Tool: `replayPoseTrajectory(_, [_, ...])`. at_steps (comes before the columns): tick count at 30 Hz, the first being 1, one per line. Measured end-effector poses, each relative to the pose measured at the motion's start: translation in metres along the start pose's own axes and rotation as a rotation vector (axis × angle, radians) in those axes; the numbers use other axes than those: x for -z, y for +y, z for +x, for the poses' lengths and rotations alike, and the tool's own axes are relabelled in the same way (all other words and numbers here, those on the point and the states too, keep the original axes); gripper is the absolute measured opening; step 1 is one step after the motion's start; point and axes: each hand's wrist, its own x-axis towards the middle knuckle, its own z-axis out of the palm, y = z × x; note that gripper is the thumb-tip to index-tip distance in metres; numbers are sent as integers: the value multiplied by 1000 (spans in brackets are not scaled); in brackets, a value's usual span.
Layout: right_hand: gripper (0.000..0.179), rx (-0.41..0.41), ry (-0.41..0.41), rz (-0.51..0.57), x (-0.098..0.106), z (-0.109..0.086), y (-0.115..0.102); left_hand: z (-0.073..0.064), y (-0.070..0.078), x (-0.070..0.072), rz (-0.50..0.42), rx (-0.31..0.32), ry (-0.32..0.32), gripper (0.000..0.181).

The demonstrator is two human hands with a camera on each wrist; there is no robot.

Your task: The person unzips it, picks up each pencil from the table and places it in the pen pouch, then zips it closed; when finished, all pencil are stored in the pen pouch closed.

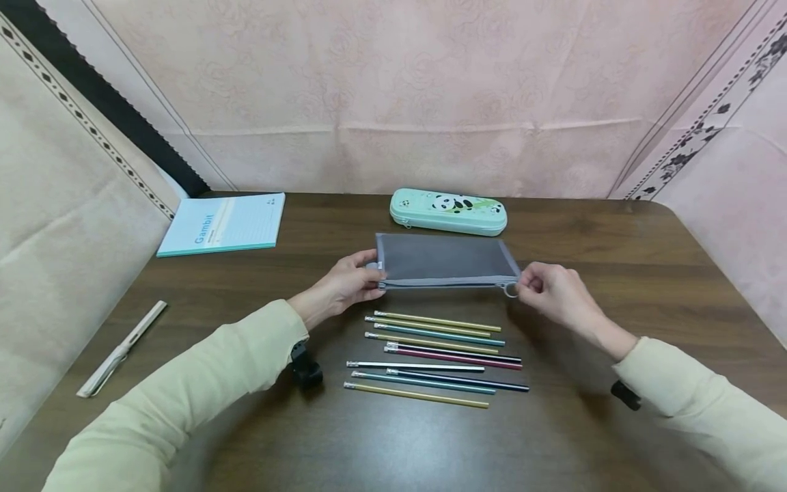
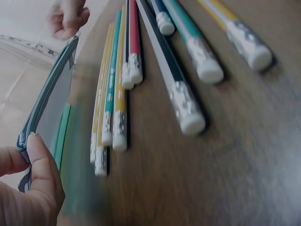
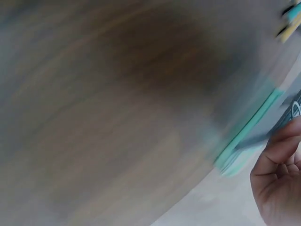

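A grey zippered mesh pouch is stretched flat between both hands, its zipper edge toward me. My left hand pinches the pouch's left end, thumb and fingers on either side of it, also plain in the left wrist view. At the opposite corner, beside the zipper's pull ring, the fingers of my right hand are curled and pinch the pouch's end. Below the pouch lie several eraser-tipped pencils, in yellow, teal, dark red, black and silver, roughly side by side with their erasers to the left.
Just behind the pouch sits a mint pencil case with a panda on its lid. A light blue notebook lies at the back left. Near the table's left edge is a slim silvery-white item. Patterned cloth hangs behind the wooden table.
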Motion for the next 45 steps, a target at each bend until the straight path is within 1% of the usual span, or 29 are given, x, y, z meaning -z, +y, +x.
replayPoseTrajectory(4, [6,-45,15,-54,11,-6,21,2,0,5,-3,5,9,61])
replayPoseTrajectory(8, [7,-49,13,-82,18,-9,31,2,1,3,-9,2,-8,60])
replayPoseTrajectory(11, [6,-50,-43,-58,22,-10,33,1,2,0,-23,0,-21,60])
replayPoseTrajectory(13, [5,-71,-100,-7,25,-8,34,0,2,-3,-38,9,-29,59])
replayPoseTrajectory(15, [14,-101,-160,77,25,-6,34,0,1,-5,-46,21,-48,59])
replayPoseTrajectory(17, [26,-137,-212,178,24,-1,33,-1,1,-7,-52,36,-69,57])
replayPoseTrajectory(20, [41,-204,-264,301,18,7,31,0,0,-10,-52,49,-105,56])
replayPoseTrajectory(23, [48,-307,-304,398,13,11,30,1,0,-10,-71,58,-117,55])
replayPoseTrajectory(26, [54,-430,-334,558,9,12,30,2,0,-8,-138,47,-105,48])
replayPoseTrajectory(29, [59,-540,-349,769,8,9,30,1,-1,-9,-249,31,-90,46])
replayPoseTrajectory(31, [59,-583,-348,910,8,6,30,-2,-3,-15,-289,14,-104,48])
replayPoseTrajectory(33, [59,-614,-346,1021,8,2,29,-6,-8,-25,-289,4,-128,48])
replayPoseTrajectory(35, [60,-630,-348,1096,8,-3,29,-10,-13,-38,-243,-16,-166,43])
replayPoseTrajectory(36, [61,-630,-354,1112,8,-6,28,-11,-15,-45,-214,-19,-182,40])
replayPoseTrajectory(38, [65,-612,-373,1083,6,-11,26,-12,-19,-58,-174,-21,-200,36])
replayPoseTrajectory(40, [68,-578,-380,1000,5,-16,24,-12,-21,-68,-150,-25,-206,36])
replayPoseTrajectory(41, [69,-548,-372,925,4,-18,22,-11,-22,-72,-144,-28,-205,37])
replayPoseTrajectory(42, [69,-494,-347,825,4,-19,20,-10,-22,-75,-141,-31,-204,38])
replayPoseTrajectory(43, [67,-424,-303,700,4,-19,18,-10,-23,-78,-136,-37,-203,40])
replayPoseTrajectory(45, [60,-270,-173,443,4,-19,13,-8,-23,-83,-120,-45,-206,42])
